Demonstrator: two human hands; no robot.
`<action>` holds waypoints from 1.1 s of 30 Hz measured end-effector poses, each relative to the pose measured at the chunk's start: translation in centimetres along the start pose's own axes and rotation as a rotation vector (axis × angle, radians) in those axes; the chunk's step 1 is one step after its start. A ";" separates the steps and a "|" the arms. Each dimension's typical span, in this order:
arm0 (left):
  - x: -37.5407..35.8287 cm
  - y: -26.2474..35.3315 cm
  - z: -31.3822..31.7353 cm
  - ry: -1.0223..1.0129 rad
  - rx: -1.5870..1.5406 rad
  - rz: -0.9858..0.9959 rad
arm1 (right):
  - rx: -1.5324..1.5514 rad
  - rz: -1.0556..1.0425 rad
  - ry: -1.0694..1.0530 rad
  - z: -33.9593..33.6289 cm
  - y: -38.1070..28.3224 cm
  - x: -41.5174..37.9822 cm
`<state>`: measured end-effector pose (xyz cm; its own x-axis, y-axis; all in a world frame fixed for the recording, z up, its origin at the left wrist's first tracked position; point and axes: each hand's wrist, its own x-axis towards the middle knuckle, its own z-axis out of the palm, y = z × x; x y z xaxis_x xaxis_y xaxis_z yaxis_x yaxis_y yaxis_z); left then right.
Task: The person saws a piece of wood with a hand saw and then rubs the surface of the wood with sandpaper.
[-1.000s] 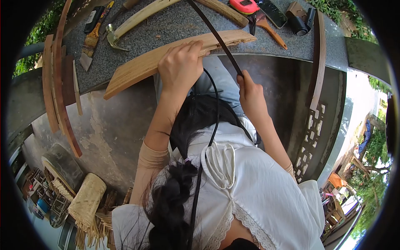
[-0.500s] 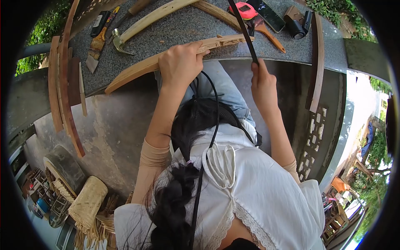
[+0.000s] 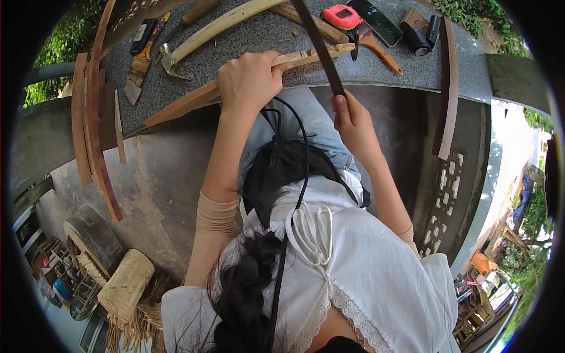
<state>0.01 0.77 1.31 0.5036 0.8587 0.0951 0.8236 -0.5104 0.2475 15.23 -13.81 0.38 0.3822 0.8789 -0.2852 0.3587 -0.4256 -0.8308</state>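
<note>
Her left hand (image 3: 250, 79) has its fingers clenched over a long curved strip of wood (image 3: 194, 97), pinning it on edge along the rim of the grey stone worktop (image 3: 247, 41). The right hand (image 3: 353, 126) grips the lower end of a dark flat file (image 3: 318, 44), which slants across the strip near its far end. A hammer (image 3: 170, 62) and an orange tape measure (image 3: 343, 16) lie just beyond.

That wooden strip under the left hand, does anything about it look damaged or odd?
Yes. The curved wooden strip looks ragged and splintered at its far end, near the dark file held by the right hand. The left hand pins it on the stone ledge.
</note>
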 end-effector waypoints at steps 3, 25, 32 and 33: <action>0.1 0.1 0.1 -0.012 0.004 -0.005 | 0.151 0.094 -0.135 -0.1 -0.1 0.3; -0.7 0.1 1.1 0.137 0.003 0.039 | 0.567 0.228 -0.363 1.0 -1.0 2.7; -0.6 0.3 1.0 0.130 0.004 0.046 | 0.597 0.275 -0.392 0.6 -0.7 2.1; -0.7 0.4 1.0 0.133 0.001 0.043 | 0.597 0.273 -0.394 1.0 -1.2 3.1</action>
<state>0.28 -0.05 0.34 0.4996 0.8345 0.2324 0.8020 -0.5470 0.2399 15.17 -10.34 0.02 0.0195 0.8188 -0.5738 -0.2690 -0.5484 -0.7917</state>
